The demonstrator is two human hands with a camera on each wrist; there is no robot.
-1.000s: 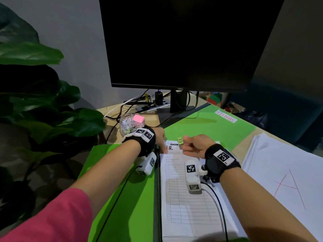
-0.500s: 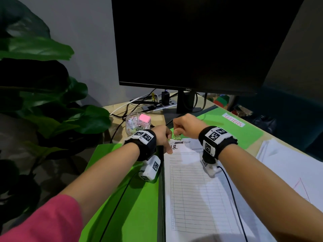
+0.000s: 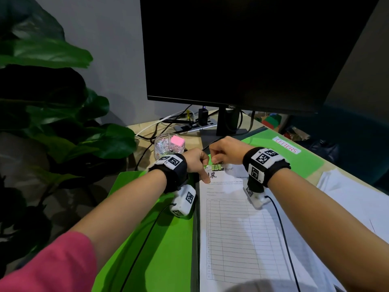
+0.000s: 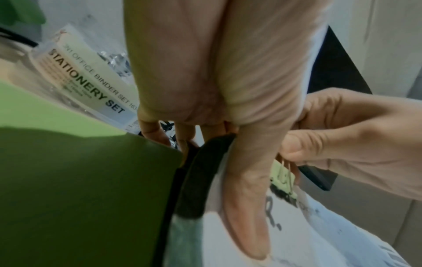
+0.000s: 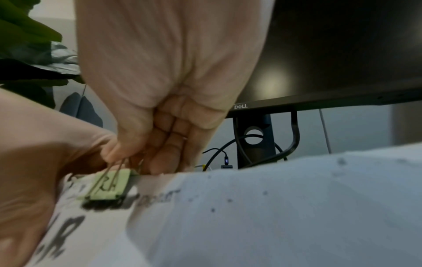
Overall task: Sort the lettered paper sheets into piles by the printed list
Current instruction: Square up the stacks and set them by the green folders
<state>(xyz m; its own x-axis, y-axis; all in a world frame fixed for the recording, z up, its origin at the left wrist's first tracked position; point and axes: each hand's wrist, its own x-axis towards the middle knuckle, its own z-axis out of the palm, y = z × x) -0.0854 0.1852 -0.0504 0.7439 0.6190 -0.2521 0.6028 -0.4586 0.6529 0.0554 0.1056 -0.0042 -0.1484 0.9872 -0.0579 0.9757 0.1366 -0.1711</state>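
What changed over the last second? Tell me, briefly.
The right hand carried the green binder clip forward from above the sheet and set it on the top edge of the printed list, still pinching its wire handles. The left hand stayed at the sheet's top left corner, thumb pressing down.

Office desk: monitor [image 3: 242, 49], stationery jar [image 3: 168, 145]

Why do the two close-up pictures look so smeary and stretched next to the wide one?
Head view: fairly sharp but dim, its edges bowed by the wide lens; the monitor is black. Left wrist view: the left hand fills the frame, the papers smeared. Right wrist view: the right hand looms large, the green binder clip and print blurred; a soft glare spot lies on the screen.
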